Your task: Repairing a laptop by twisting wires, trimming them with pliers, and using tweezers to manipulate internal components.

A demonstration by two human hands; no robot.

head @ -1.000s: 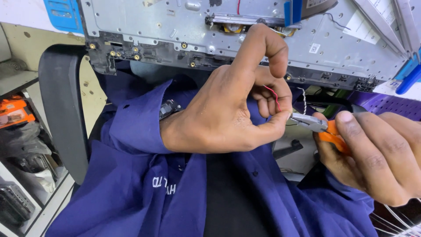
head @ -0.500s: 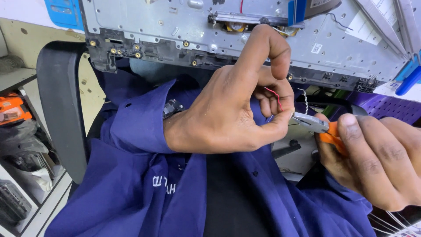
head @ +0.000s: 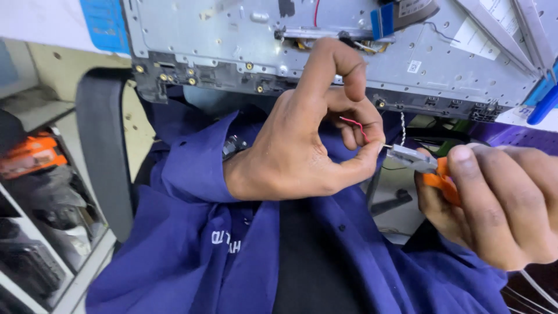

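**Thin red wire pinched at the nose of the pliers**

The left hand (head: 302, 151) pinches a thin red wire (head: 354, 124) between thumb and curled fingers, index finger arched above; its grip is pressed together on the wire, whose bare end pokes out rightward past the thumb tip; the right hand (head: 494, 203) is wrapped shut around the orange handles of small pliers (head: 415, 160), their grey nose pointing left and meeting that wire end; whether the nose is closed on it is too small to tell.

The wire's free end lies just left of the pliers' tip, its long axis running roughly left to right, in line with the tool; the left hand is nearer the wire, the right reaches it only through the pliers.

Above both hands sits a grey metal chassis (head: 232, 40) with screw holes and brass-coloured studs along its lower edge; a blue rectangular label (head: 106, 24) sits at its upper left, a small blue tab (head: 383, 20) near the top centre, a small white square sticker (head: 414, 66) to the right, and a white paper label (head: 479, 36) further right; a blue jacket (head: 192, 244) fills the lower view.
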